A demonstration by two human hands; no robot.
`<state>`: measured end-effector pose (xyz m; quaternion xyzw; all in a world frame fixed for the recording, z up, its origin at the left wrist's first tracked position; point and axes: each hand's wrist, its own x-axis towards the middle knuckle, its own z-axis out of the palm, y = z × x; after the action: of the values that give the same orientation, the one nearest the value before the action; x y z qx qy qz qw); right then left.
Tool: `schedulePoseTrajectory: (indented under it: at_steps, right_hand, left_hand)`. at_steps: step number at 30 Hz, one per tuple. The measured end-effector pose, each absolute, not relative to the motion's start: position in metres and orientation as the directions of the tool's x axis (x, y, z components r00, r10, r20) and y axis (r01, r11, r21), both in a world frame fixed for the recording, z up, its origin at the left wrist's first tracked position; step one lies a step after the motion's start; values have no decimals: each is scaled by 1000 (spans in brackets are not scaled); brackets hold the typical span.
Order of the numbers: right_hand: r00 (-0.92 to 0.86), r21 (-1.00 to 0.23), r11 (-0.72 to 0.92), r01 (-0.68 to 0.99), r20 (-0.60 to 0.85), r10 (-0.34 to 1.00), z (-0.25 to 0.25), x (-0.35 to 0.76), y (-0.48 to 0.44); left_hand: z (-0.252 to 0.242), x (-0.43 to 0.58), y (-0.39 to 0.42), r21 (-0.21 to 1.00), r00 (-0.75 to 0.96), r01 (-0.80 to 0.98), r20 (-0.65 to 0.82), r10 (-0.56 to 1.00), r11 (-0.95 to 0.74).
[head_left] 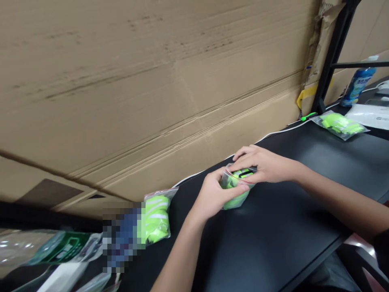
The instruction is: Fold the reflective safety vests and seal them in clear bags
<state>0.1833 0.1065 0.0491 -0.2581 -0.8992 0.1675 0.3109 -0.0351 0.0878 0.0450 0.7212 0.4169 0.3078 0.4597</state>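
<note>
A clear zip bag with neon-yellow strap material and a black buckle inside stands on the black table, its mouth spread. My left hand grips the bag's near left side, thumb across the front and fingers behind the rim. My right hand holds the right side of the opening, with its fingers over the top edge and its thumb near the buckle. Left of my hands lies another bag of neon-yellow material with pale stripes. A third neon-yellow bag lies at the far right.
A tall cardboard wall borders the back of the black table, with a white cable along its foot. A black metal post and a blue bottle stand at the right. A green-labelled plastic bottle lies at lower left.
</note>
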Motion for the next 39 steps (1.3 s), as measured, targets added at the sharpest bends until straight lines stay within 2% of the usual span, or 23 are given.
schedulePoseTrajectory:
  at_steps: [2, 6, 9, 12, 15, 17, 21, 23, 27, 30, 34, 39]
  right_hand:
    - [-647, -481, 821, 308, 527, 551, 47, 185, 101]
    - [-576, -551, 814, 183, 611, 543, 40, 191, 91]
    - [-557, -436, 862, 257, 662, 501, 35, 193, 90]
    - [-514, -304, 875, 376, 718, 470, 33, 197, 93]
    - [-509, -278, 841, 464, 694, 510, 33, 201, 96]
    - [-508, -335, 812, 478, 649, 567, 33, 202, 96]
    - [-475, -654, 674, 344, 498, 725, 30, 198, 94]
    - [-409, -745, 598, 295, 467, 784, 29, 196, 92]
    - [-287, -786, 573, 234, 507, 813, 28, 194, 91]
    - [-280, -818, 553, 159, 500, 820, 25, 194, 92]
    - [-245, -907, 420, 25, 402, 882, 20, 192, 94]
    - [-341, -944, 319, 80, 275, 899, 20, 190, 95]
  left_hand:
    - [41, -33, 88, 930, 449, 275, 100, 888, -244]
    - [32, -27, 87, 973, 439, 73, 166, 883, -219]
    - [26, -24, 87, 976, 365, -15, 209, 907, -218]
    - [22, -24, 88, 984, 304, -55, 180, 936, -171]
    - [20, -25, 88, 990, 262, -93, 124, 957, -103]
    - [19, -25, 87, 991, 236, -126, 81, 968, -52]
    - [17, -22, 85, 975, 204, -220, 29, 979, 16]
    - [17, -22, 85, 967, 189, -253, 33, 981, 16]
    - [16, -23, 85, 971, 171, -239, 73, 983, -30]
    - [14, -23, 85, 961, 106, -277, 9, 994, 21]
    - [12, -21, 83, 949, 15, -305, -73, 997, 74]
    - [12, -20, 83, 960, -38, -278, -36, 999, 24]
